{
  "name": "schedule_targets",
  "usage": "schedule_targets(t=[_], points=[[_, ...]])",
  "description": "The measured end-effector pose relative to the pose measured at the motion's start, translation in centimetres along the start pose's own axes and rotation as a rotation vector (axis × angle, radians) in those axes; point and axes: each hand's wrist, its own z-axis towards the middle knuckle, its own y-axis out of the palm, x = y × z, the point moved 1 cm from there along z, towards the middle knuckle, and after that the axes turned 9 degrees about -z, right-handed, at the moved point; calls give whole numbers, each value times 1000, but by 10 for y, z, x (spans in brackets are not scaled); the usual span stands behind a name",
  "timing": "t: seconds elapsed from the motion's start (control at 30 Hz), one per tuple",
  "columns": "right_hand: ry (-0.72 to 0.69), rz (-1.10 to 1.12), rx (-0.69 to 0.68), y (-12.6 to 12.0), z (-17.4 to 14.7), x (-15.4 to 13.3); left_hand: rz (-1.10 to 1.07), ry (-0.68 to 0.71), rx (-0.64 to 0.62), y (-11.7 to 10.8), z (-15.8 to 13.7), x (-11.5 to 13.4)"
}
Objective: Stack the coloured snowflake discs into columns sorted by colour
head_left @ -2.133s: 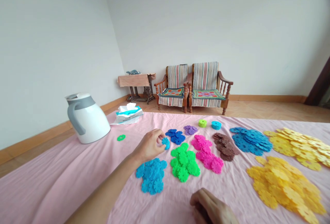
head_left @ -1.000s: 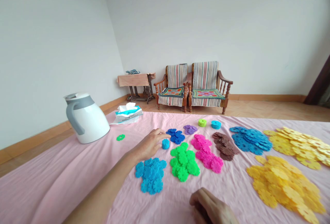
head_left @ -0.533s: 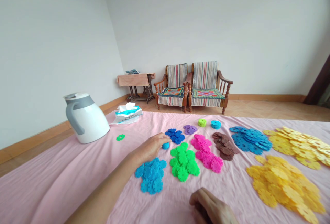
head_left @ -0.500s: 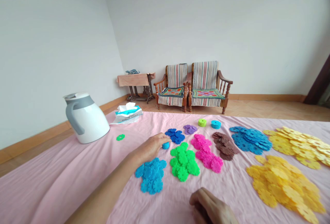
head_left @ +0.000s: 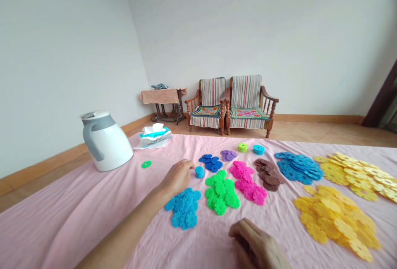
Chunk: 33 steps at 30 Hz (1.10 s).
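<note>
My left hand [head_left: 178,177] is just left of a small stack of light blue flower-shaped discs [head_left: 199,172], its fingertips apart from it. The fingers bend forward and the hand looks open, with nothing visible in it. Below its wrist lies a loose pile of light blue discs [head_left: 183,209]. Near the front edge of the view, my right hand [head_left: 256,242] rests on the cloth with curled fingers, its palm side hidden. Between the hands spreads a pile of green discs [head_left: 221,192]. Dark blue discs [head_left: 211,163] lie beyond the small stack.
Pink discs [head_left: 248,182], brown discs [head_left: 268,174], purple discs [head_left: 228,155], blue discs [head_left: 299,167] and yellow discs [head_left: 336,219] lie rightward on the pink cloth [head_left: 102,215]. A lime stack [head_left: 242,148] stands behind. A white jug [head_left: 108,147] and tissue pack [head_left: 155,135] stand left.
My left hand has let go of the small light blue stack and drawn back slightly to the left. The stack now shows fully. My right hand stays nearly in place.
</note>
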Motion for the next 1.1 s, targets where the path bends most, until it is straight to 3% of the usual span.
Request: schedule_targets(t=[0.23,0.37,0.63,0.93,1.1], points=[[-37,-239,8,-29,55,-8,-4,6,50,1,-24,12],[17,-342,-21,-17,87,-1,-44,15,39,7,-28,10],[72,-367,-7,8,134,10,-116,-86,152,6,-17,-13],[60,-427,-24,26,144,9,-112,-72,41,17,-2,-24],[76,-359,30,22,138,16,-121,-76,83,25,-1,-29]])
